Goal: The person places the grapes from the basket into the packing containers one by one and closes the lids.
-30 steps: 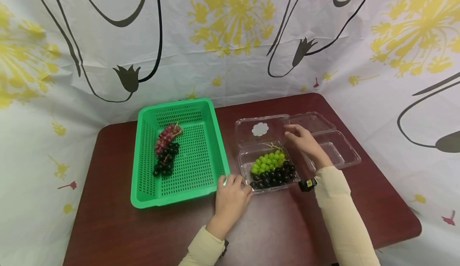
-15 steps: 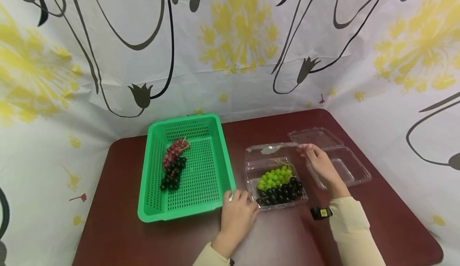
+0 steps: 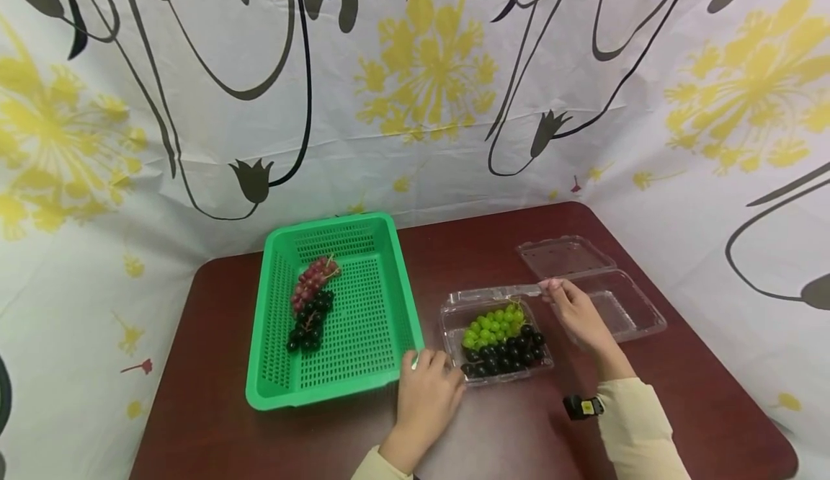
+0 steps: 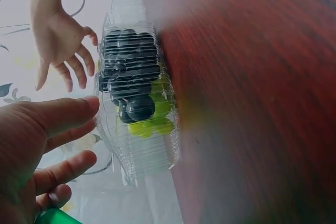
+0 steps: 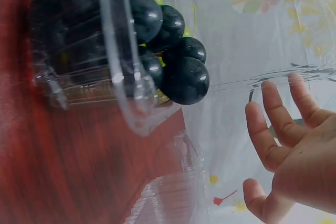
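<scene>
Head view: tilted lid (image 3: 488, 294), its long edge running leftward from the nearer right hand (image 3: 577, 316), fingers outstretched against it; left hand (image 3: 428, 395) relaxed, empty

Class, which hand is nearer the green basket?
Left: the left hand is at the near right corner of the green basket; the right hand is farther right, at the clear lid.

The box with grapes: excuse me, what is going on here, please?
A person has the right hand at the edge of the partly raised lid of a clear box. Green grapes and black grapes lie inside. The left hand is at its near left corner, beside a green basket with red grapes and a black bunch. A second clear box stands open to the right.
</scene>
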{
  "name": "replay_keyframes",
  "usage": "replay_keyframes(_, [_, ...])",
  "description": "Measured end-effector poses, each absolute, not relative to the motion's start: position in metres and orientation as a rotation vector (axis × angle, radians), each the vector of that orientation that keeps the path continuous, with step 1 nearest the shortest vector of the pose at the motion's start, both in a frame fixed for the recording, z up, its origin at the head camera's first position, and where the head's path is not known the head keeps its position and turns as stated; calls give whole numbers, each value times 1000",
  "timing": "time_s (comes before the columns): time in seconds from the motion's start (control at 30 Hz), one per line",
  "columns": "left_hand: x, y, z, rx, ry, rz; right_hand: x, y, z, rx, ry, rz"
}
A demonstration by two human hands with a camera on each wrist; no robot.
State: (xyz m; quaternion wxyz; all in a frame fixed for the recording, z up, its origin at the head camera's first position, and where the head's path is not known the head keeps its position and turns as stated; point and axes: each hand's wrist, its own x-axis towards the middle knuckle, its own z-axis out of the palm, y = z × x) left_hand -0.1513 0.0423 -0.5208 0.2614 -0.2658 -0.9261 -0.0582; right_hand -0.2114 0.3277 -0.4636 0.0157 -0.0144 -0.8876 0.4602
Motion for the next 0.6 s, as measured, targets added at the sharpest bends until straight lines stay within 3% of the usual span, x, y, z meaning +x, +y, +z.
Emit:
replay_keyframes(0.3, [-149, 40, -514, -645, -2496, -327, -200, 329, -473, 67, -2694, 1481])
replay_keyframes(0.6, [-148, 42, -504, -572, -2453, -584, -186, 332, -482, -44, -2697, 1582])
